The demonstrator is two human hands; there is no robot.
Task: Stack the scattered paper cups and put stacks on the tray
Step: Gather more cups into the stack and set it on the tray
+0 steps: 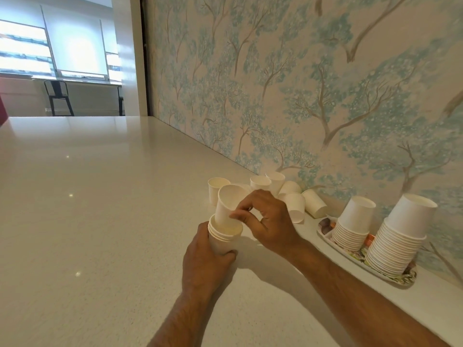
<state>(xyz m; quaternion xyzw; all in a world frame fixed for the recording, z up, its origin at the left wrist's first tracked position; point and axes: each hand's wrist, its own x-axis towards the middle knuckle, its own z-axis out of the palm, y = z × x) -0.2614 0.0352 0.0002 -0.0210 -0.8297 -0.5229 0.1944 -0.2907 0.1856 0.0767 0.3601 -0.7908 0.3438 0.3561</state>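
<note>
The single cup point(228, 206) sits tilted, its base only partly entered into the short stack point(223, 237) you hold upright just above the counter point(100, 221). Your right hand point(269, 221) pinches the cup's wall between thumb and fingertips; your left hand point(204, 256) is wrapped round the stack's lower wall, fingers curled at its base. Straighten the cup to the stack's axis before pressing, and press lightly, since the paper wall will likely buckle under a hard pinch. Behind your hands the loose cups point(283, 194) remain scattered near the patterned wall point(300, 96), some upright, some tipped. To the right, the tray point(350, 256) already carries two tall inverted stacks point(398, 244); little bare tray shows beside them, so place with care.
</note>
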